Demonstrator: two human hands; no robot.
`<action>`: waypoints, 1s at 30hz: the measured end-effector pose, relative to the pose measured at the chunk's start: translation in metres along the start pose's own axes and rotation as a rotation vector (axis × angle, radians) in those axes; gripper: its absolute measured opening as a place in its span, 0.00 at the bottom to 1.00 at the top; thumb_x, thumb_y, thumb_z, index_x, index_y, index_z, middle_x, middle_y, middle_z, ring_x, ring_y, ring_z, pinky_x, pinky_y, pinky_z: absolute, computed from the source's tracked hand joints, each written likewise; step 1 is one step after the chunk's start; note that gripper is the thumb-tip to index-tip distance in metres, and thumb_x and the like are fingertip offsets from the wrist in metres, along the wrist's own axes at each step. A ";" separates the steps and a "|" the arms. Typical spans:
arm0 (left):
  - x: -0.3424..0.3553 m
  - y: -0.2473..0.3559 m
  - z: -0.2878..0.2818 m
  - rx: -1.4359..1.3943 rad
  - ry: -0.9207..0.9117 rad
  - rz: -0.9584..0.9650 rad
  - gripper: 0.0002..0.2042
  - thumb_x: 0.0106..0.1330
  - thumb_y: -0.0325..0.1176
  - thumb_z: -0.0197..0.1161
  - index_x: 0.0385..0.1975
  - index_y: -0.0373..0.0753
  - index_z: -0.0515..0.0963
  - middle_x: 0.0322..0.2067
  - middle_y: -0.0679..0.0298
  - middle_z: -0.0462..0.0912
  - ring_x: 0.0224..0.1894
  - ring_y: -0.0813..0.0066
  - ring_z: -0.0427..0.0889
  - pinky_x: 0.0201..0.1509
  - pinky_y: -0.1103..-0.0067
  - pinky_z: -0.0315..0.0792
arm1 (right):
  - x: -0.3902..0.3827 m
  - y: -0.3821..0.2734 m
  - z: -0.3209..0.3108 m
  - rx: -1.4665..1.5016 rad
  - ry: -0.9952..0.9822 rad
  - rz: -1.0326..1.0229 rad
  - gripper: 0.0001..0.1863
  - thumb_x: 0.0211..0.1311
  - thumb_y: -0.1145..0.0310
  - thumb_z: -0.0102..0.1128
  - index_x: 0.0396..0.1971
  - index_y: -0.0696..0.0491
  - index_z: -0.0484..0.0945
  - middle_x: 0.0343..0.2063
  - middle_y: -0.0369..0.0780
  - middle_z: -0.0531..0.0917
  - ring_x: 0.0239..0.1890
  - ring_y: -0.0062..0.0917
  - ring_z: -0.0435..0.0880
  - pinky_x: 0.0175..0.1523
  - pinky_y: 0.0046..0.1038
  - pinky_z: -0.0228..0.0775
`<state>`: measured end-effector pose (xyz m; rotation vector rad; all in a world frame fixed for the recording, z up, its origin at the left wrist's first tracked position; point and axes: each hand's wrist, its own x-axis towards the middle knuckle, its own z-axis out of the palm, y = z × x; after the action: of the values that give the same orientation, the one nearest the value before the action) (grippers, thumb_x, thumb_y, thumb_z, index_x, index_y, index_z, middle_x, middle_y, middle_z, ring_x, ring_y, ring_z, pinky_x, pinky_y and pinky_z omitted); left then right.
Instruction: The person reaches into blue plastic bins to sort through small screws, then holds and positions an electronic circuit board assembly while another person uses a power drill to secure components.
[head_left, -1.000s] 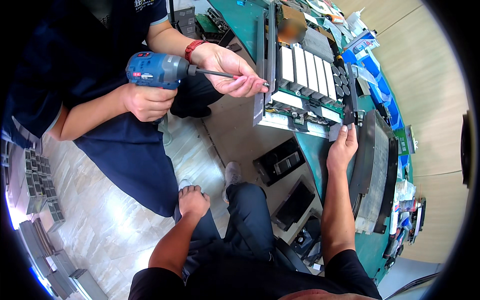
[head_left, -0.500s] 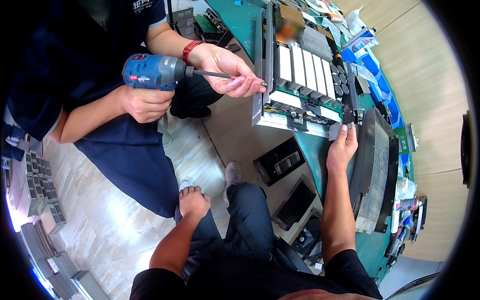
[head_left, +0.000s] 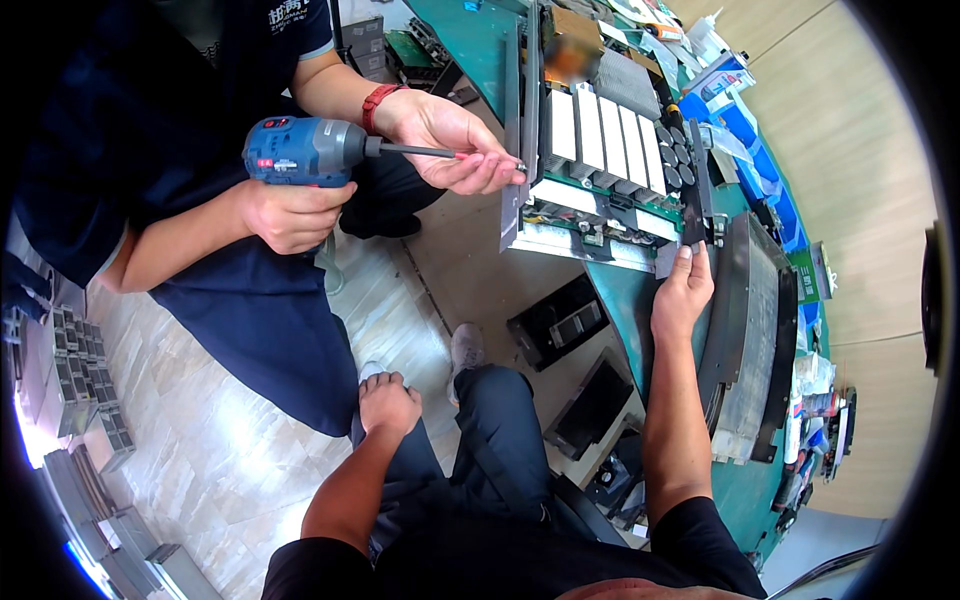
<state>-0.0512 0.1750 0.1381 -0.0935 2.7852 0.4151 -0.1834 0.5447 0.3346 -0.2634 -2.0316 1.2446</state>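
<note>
My left hand (head_left: 390, 403) rests on my left knee, its fingers draped over it and holding nothing. With thumb and fingers, my right hand (head_left: 684, 295) grips the near right corner of an open metal equipment chassis (head_left: 590, 246). Inside are white-topped finned heat sinks (head_left: 605, 140), round black capacitors (head_left: 675, 160) and a green circuit board. On the left, a co-worker's hand (head_left: 295, 212) holds a blue power screwdriver (head_left: 305, 150). The co-worker's other hand (head_left: 465, 150) steadies the long bit's tip at the chassis's left side.
The chassis sits on a green-topped bench (head_left: 625, 310). Right of it stands a long grey metal panel (head_left: 745, 340), with blue bins (head_left: 765, 175) behind. Dark boxy parts (head_left: 560, 320) lie below the bench edge. Grey units (head_left: 85, 370) are stacked at the far left.
The co-worker's screwdriver and the hand at its bit have shifted slightly. The chassis has moved slightly left, with my right hand still on its corner. My left hand stays put.
</note>
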 end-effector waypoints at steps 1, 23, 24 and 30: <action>0.000 0.001 0.000 0.004 -0.001 -0.002 0.17 0.62 0.43 0.55 0.39 0.37 0.81 0.44 0.57 0.82 0.54 0.60 0.76 0.62 0.67 0.64 | 0.000 0.001 0.000 0.014 0.000 0.005 0.22 0.75 0.68 0.51 0.59 0.69 0.69 0.40 0.38 0.81 0.41 0.16 0.75 0.47 0.20 0.69; 0.001 0.000 0.001 0.035 -0.040 -0.003 0.18 0.63 0.44 0.54 0.41 0.38 0.81 0.46 0.56 0.82 0.55 0.60 0.75 0.63 0.67 0.64 | 0.001 0.003 0.001 -0.004 0.030 0.015 0.22 0.74 0.68 0.51 0.59 0.70 0.69 0.41 0.42 0.83 0.44 0.20 0.78 0.51 0.22 0.70; 0.001 0.001 0.001 0.035 -0.039 -0.003 0.18 0.63 0.44 0.54 0.41 0.38 0.81 0.46 0.56 0.82 0.55 0.60 0.75 0.63 0.67 0.64 | 0.001 0.005 0.000 -0.021 0.030 0.004 0.22 0.74 0.68 0.51 0.59 0.70 0.69 0.41 0.42 0.83 0.43 0.20 0.78 0.50 0.23 0.71; 0.001 0.000 0.003 0.032 -0.045 -0.007 0.18 0.63 0.44 0.54 0.42 0.38 0.81 0.46 0.56 0.82 0.55 0.59 0.75 0.63 0.67 0.64 | 0.001 0.006 0.001 -0.077 0.029 -0.008 0.21 0.74 0.69 0.51 0.57 0.70 0.71 0.40 0.43 0.83 0.43 0.20 0.78 0.50 0.23 0.71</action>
<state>-0.0511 0.1758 0.1347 -0.0857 2.7456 0.3667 -0.1853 0.5476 0.3299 -0.3076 -2.0560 1.1530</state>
